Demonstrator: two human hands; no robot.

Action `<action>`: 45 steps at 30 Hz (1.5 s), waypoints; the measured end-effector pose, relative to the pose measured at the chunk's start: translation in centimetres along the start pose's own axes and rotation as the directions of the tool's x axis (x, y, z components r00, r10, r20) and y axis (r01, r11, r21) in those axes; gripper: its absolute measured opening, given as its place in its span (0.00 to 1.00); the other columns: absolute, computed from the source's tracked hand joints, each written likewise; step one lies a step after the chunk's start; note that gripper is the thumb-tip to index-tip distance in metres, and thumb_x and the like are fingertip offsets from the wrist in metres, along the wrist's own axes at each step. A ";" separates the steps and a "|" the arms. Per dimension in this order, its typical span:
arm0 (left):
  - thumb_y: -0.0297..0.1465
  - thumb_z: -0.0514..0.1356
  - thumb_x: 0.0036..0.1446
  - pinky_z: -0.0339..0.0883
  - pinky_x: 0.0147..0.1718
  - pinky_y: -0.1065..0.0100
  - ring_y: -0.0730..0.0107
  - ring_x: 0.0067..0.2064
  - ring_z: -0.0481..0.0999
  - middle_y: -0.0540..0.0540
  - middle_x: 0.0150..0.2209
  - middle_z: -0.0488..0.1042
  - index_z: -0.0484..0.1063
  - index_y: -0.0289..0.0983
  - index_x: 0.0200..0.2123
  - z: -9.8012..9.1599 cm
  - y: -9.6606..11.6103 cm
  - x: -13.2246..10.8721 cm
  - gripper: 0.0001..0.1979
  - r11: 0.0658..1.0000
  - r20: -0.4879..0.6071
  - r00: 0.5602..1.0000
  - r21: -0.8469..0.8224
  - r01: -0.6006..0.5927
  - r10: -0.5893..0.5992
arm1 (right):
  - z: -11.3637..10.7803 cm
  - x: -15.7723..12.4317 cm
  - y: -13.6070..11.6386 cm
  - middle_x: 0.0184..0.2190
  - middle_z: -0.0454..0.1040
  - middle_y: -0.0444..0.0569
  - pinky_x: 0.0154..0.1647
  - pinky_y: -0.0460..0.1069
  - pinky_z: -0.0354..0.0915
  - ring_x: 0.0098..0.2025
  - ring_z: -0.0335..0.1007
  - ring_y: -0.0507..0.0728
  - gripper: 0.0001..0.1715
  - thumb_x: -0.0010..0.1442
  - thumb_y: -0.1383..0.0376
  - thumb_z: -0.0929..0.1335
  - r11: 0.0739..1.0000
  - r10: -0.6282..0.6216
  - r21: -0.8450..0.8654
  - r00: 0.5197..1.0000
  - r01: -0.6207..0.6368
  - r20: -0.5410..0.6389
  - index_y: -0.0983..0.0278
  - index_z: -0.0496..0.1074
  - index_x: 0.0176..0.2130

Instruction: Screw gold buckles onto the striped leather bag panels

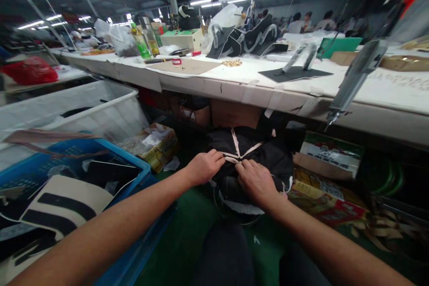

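Between my knees and the workbench sits a rounded black cloth bundle (268, 156), with pale fabric strips (235, 143) running over its top and meeting near the middle. My left hand (206, 167) is closed, its fingertips pinching a strip at the left of that meeting point. Just right of it my right hand (257, 181) bends over the bundle, fingers curled down at the junction of the strips. What its fingertips grip is partly hidden beneath them. White material shows along the bundle's lower edge.
A blue crate (137, 165) with cut black and cream pieces stands at left, before a white bin (117, 98). Cardboard boxes (328, 196) flank the bundle. Above, a white workbench (201, 81) carries bottles, brass-coloured parts and black panels; a grey metal tool (357, 78) hangs at right.
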State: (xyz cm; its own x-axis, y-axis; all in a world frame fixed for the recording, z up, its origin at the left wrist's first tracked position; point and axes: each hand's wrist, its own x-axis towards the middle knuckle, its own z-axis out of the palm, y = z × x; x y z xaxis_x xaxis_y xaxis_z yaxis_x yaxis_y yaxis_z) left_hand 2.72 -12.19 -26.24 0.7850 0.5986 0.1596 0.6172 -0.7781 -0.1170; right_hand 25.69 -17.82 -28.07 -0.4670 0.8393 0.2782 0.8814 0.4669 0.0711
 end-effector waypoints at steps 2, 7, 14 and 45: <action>0.29 0.50 0.72 0.71 0.47 0.59 0.54 0.52 0.73 0.38 0.52 0.77 0.75 0.37 0.55 0.1 0.4 0.0 0.17 1.000 -0.022 1.000 -0.006 0.020 -0.020 | 0.1 0.0 0.0 0.40 0.77 0.53 0.35 0.52 0.61 0.40 0.74 0.61 0.05 0.68 0.68 0.68 0.997 0.074 0.033 0.997 -0.075 0.020 0.63 0.74 0.45; 0.32 0.54 0.71 0.70 0.46 0.57 0.53 0.51 0.73 0.38 0.53 0.76 0.74 0.38 0.56 0.3 1.4 -0.2 0.15 0.990 -0.062 0.988 -0.037 0.138 -0.141 | 0.2 0.5 0.8 0.44 0.82 0.50 0.31 0.50 0.59 0.40 0.80 0.59 0.10 0.72 0.60 0.69 0.990 0.041 0.132 0.995 -0.053 0.090 0.61 0.74 0.50; 0.28 0.60 0.63 0.69 0.36 0.61 0.53 0.50 0.75 0.40 0.50 0.76 0.74 0.39 0.50 1.0 2.6 0.9 0.12 0.912 -0.080 0.909 -0.025 0.409 -0.410 | 2.0 -1.1 0.3 0.42 0.84 0.48 0.31 0.49 0.60 0.34 0.82 0.58 0.08 0.70 0.62 0.70 0.972 0.051 0.231 0.997 -0.034 -0.066 0.60 0.76 0.48; 0.36 0.64 0.61 0.74 0.45 0.61 0.59 0.47 0.80 0.40 0.46 0.79 0.71 0.36 0.51 3.6 12.1 -7.1 0.17 0.397 -0.030 0.474 -0.593 0.700 -0.880 | 0.7 -4.5 1.2 0.42 0.85 0.45 0.36 0.48 0.65 0.40 0.82 0.58 0.13 0.68 0.64 0.72 0.936 -0.105 0.332 0.993 0.117 -0.054 0.53 0.79 0.51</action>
State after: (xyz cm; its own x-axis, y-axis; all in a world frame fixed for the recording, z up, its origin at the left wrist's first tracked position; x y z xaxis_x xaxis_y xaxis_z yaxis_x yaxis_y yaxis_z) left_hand 4.76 -25.18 -32.31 -0.1724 0.9628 0.2079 0.7627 -0.0031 0.6467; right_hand 28.77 -20.83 -29.92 -0.5521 0.7695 0.3210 0.7470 0.6276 -0.2194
